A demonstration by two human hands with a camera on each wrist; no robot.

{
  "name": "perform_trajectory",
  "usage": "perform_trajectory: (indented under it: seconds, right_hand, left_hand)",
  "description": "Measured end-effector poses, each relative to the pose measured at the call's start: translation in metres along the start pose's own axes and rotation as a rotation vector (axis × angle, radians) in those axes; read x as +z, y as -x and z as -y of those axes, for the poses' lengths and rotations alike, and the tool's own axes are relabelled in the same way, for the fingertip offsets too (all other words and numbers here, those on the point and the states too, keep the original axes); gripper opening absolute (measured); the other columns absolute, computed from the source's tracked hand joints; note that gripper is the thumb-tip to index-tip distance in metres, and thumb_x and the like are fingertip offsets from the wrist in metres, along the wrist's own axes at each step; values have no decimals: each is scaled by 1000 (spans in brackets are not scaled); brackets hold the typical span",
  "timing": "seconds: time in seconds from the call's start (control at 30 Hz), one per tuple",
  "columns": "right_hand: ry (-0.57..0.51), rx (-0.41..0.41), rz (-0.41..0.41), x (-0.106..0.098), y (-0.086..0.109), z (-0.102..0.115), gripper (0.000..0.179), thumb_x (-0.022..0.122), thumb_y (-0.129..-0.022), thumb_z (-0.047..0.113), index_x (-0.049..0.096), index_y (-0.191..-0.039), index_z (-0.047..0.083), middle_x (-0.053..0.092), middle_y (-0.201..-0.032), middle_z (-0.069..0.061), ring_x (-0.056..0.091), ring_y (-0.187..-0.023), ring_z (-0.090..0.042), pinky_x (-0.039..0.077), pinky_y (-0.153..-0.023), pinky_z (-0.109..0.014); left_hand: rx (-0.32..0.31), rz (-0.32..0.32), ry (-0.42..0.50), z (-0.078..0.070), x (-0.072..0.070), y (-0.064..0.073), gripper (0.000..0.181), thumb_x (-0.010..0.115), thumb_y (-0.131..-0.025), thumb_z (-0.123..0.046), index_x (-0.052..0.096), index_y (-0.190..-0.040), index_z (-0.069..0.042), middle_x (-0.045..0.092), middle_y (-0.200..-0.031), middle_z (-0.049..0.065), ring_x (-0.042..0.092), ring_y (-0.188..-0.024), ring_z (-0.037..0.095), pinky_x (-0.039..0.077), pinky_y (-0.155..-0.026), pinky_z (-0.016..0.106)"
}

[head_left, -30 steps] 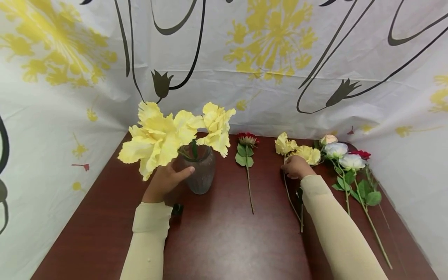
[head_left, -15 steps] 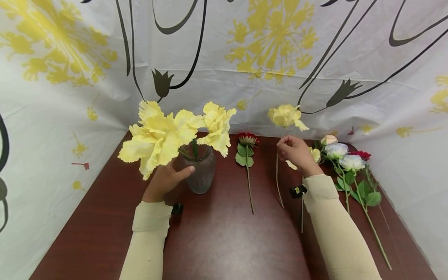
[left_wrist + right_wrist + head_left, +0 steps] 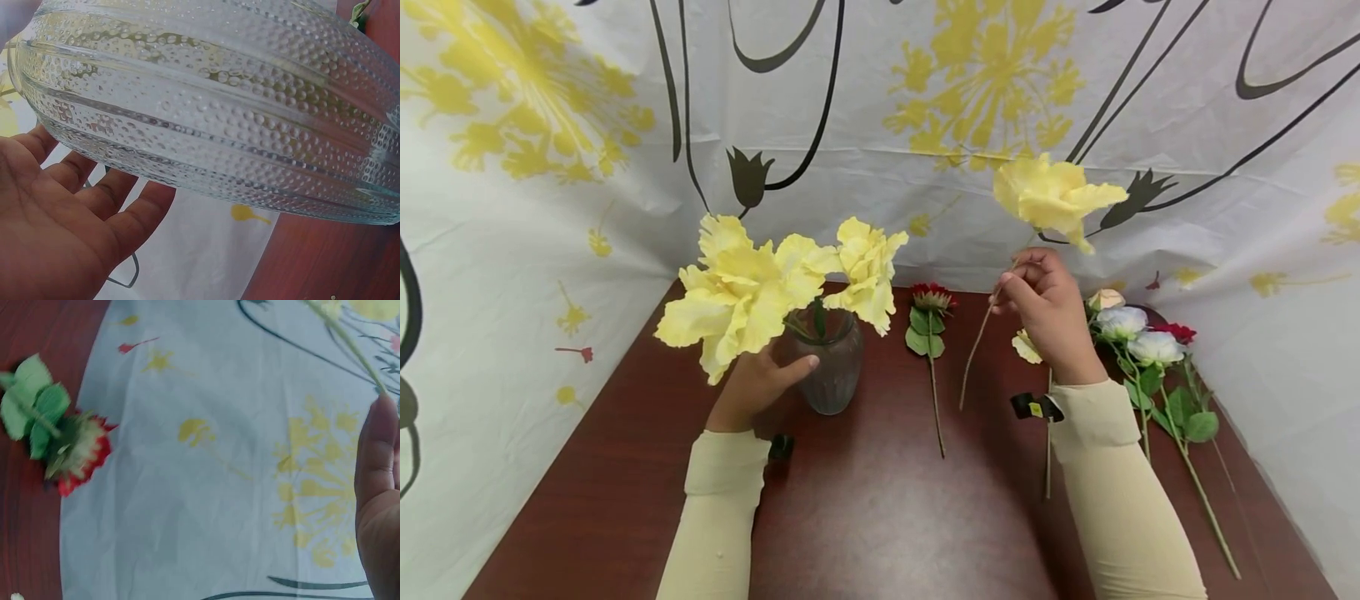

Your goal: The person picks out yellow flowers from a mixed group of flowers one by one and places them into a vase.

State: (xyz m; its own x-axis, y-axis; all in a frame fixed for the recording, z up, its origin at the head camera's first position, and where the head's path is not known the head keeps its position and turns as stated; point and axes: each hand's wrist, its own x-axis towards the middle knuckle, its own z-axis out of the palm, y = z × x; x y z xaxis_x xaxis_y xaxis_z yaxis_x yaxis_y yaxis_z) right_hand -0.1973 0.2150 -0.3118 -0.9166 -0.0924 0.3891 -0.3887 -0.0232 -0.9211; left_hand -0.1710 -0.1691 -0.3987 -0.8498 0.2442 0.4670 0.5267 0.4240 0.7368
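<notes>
Several yellow blooms (image 3: 741, 292) fan out above the left hand (image 3: 756, 387), which I see holding the upright glass vase (image 3: 829, 375) on the tabletop (image 3: 880, 508) between thumb and fingers. Next, a red flower (image 3: 931, 323) lies on the tabletop; farther right, the right hand (image 3: 1045, 304) pinches the stem of a raised yellow flower (image 3: 1056, 198), and white flowers (image 3: 1153, 347) lie beyond it.

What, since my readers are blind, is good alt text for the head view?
A person's right hand lifts a yellow flower by its stem, while the left hand holds a glass vase of yellow blooms; more flowers lie on the table.
</notes>
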Motion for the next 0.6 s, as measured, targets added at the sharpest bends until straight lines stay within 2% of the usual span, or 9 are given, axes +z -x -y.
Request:
perform_trajectory:
  seconds: [0.17,0.27,0.37,0.47,0.6]
  right_hand:
    - [-193,-83,-84,10,6,9,18,58,-99,2,49,-114,5,58,-89,-13,64,-76,-23,57,-66,-29]
    - [-299,-145,-136,16,9,11,19,58,-98,0,48,-114,3,57,-92,-14,64,-78,-25,57,-66,-30]
    - [-346,-198,-190,23,12,12,19,58,-98,-1,49,-114,4,56,-93,-13,64,-79,-25,57,-66,-30]
    - [-423,-225,-241,30,13,13,20,59,-97,-3,48,-112,2,56,-94,-14,65,-78,-26,57,-65,-30]
    - [-548,-243,-306,37,16,14,22,60,-96,-4,46,-113,-1,55,-94,-17,65,-78,-28,57,-65,-32]
  left_hand:
    - [64,-22,0,1,1,-2,75,77,-85,-14,40,-150,-9,41,-152,6,34,-141,21,29,-111,54]
    - [56,-21,-1,1,1,-2,75,77,-85,-13,40,-150,-9,41,-153,7,34,-141,22,29,-111,55]
    - [24,-14,-5,1,1,-1,74,76,-86,-14,40,-150,-8,40,-153,8,33,-141,22,29,-111,56]
    - [1,-8,-6,0,1,0,73,76,-86,-16,40,-150,-7,40,-153,9,34,-141,23,30,-110,56]
    - [13,-8,-1,0,1,-1,73,76,-86,-15,40,-149,-7,41,-152,9,35,-140,24,30,-110,56]
